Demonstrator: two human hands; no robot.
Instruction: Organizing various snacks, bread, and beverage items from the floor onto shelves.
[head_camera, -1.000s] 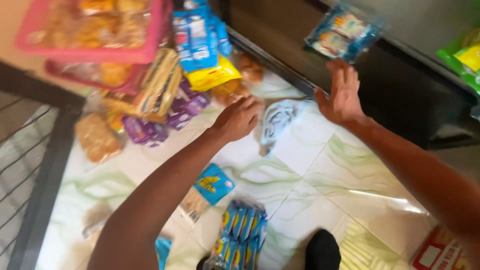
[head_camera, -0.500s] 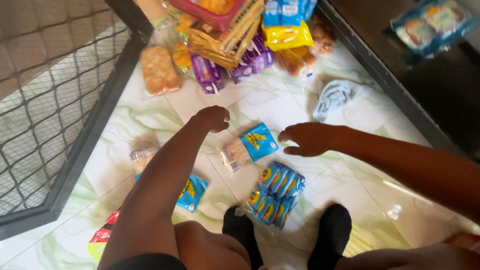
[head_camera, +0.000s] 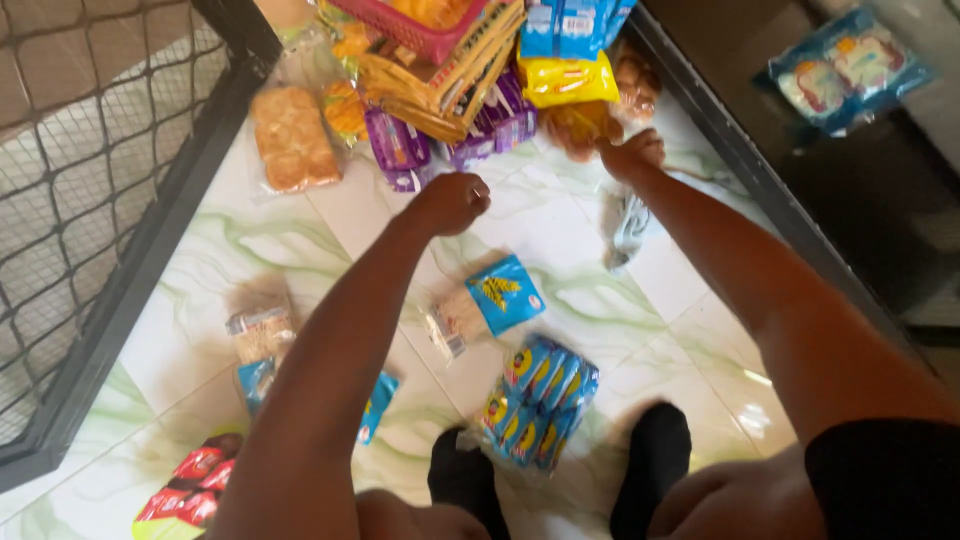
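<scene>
While both arms reach forward over the tiled floor (head_camera: 590, 225), the right hand (head_camera: 632, 152) sits at the near edge of the snack pile, its grip curled and touching an orange-brown bun packet (head_camera: 583, 125); whether the fingers actually pinch the wrapper cannot be told, as they are blurred. That packet is a clear wrapper over rounded golden buns, lying flat just below a yellow packet (head_camera: 567, 78) and beside purple wrappers (head_camera: 497, 122); its long axis runs roughly left to right across the view, the right end nearest the hand. Left hand (head_camera: 452, 201) hovers over bare tile near the purple wrappers, grip closed into a loose fist, holding nothing visible. Just below the right wrist a pale grey-white packet (head_camera: 630, 225) lies on the floor, long axis pointing away from the person. Closer in, a blue-and-yellow biscuit packet (head_camera: 492, 300) lies tilted, and a bundle of blue and yellow packs (head_camera: 540, 398) rests just ahead of two black-socked feet (head_camera: 652, 455). A pink basket (head_camera: 425, 28) tops the pile; a black mesh gate (head_camera: 95, 150) stands at left.
</scene>
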